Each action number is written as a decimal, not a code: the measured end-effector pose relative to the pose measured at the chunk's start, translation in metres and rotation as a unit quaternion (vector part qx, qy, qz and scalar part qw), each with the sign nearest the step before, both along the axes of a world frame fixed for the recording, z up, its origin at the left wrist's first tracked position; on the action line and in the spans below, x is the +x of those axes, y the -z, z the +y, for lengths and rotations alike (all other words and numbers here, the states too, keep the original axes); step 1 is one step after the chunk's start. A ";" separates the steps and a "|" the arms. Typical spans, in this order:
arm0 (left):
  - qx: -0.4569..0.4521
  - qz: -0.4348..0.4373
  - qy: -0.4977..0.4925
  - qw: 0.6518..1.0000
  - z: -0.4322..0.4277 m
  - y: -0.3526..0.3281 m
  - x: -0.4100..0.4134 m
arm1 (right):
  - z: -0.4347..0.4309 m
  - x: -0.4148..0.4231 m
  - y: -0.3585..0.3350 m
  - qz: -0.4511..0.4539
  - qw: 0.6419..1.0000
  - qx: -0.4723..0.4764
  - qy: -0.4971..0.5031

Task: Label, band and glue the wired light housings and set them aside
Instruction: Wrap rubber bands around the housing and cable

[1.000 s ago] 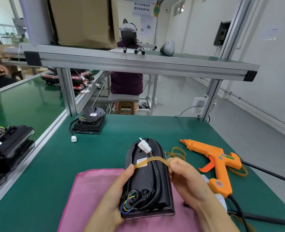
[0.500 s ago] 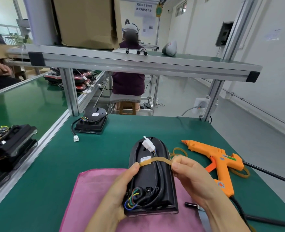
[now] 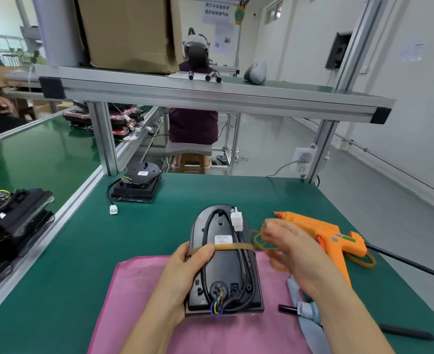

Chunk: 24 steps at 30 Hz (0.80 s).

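A black wired light housing (image 3: pixel 223 267) lies back-up over the pink cloth (image 3: pixel 144 302). A tan rubber band (image 3: pixel 233 247) wraps across it, over the looped cable and below a small white label (image 3: pixel 222 238). Its white connector (image 3: pixel 236 221) sits at the far end. My left hand (image 3: pixel 185 274) grips the housing's left side, thumb on the band. My right hand (image 3: pixel 292 254) hovers blurred to the right of the housing, fingers relaxed, over loose rubber bands (image 3: pixel 264 241). The orange glue gun (image 3: pixel 330 238) lies just beyond it.
Another wired housing (image 3: pixel 138 183) sits at the table's far left corner, its connector (image 3: pixel 113 209) on the mat. Stacked housings (image 3: pixel 9 221) lie on the left conveyor. A black pen (image 3: pixel 399 333) and a strip of labels (image 3: pixel 305 310) lie at the right. A person sits ahead beyond the frame.
My right hand let go of the band, which now sits snug around the housing, and moved off to the right. The left hand kept its grip on the housing.
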State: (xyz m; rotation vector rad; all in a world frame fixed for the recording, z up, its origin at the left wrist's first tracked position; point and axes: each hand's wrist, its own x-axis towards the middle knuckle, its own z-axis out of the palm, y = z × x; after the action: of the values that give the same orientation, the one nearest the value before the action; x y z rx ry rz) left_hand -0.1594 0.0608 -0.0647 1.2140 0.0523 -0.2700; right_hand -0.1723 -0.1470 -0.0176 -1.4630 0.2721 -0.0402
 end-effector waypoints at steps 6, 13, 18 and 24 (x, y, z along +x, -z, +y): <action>0.008 -0.012 -0.003 1.000 -0.005 -0.004 0.004 | 0.038 -0.012 0.024 0.065 0.981 0.168 -0.072; 0.023 -0.035 -0.013 0.999 -0.002 0.001 0.000 | 0.031 -0.012 0.025 0.051 0.979 0.170 -0.103; 0.044 -0.052 0.070 0.995 -0.004 -0.020 0.010 | 0.034 -0.012 0.034 0.029 0.969 0.239 -0.047; 0.042 -0.026 0.077 0.996 -0.005 -0.041 -0.024 | 0.054 -0.014 0.041 0.057 0.942 0.328 -0.030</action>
State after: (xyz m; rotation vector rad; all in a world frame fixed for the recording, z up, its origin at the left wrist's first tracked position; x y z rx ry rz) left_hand -0.1833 0.0557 -0.0235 1.3095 -0.0759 -0.3732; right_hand -0.1867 -0.0932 -0.0586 -0.8074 0.2998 0.1723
